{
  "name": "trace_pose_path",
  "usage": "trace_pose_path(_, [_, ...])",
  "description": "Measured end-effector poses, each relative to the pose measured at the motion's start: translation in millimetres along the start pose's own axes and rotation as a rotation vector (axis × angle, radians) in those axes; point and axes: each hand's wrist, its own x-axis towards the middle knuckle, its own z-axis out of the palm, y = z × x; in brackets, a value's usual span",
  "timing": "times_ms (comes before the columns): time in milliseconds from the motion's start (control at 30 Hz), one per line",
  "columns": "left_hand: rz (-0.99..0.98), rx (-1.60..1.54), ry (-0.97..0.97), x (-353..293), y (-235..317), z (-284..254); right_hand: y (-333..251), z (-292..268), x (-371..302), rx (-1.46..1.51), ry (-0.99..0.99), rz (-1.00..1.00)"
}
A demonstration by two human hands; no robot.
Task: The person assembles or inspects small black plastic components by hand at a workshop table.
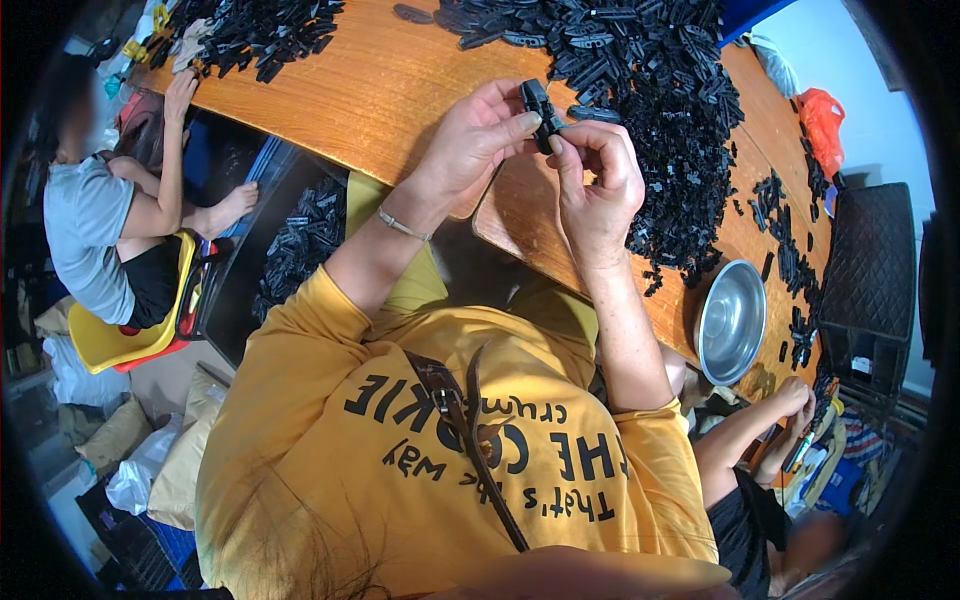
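Between the thumb and fingers of my left hand [462, 145] is a small, dark, oblong plastic part [538, 100], held tilted above the wooden table's near edge. My right hand [602, 190] pinches at the lower end of the same part, thumb and forefinger pressed together. Whether a second, smaller piece is between those fingertips is hidden. Just beyond and to the right, a heap of small black plastic pieces [680, 190] covers the tabletop. Longer black casings [600, 40] are piled farther back.
A metal bowl [732, 325] stands near the table's right front edge. Below the table [330, 95], left, a bin holds black parts [305, 240]. One person [95, 230] sits at left, another [745, 470] at lower right. A red bag [822, 130] lies far right.
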Motion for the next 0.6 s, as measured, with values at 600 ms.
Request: trace_pose_path(600, [-0.005,0.126,0.021,-8,-6,1,8,-1,-9,0.108,-0.036,0.158])
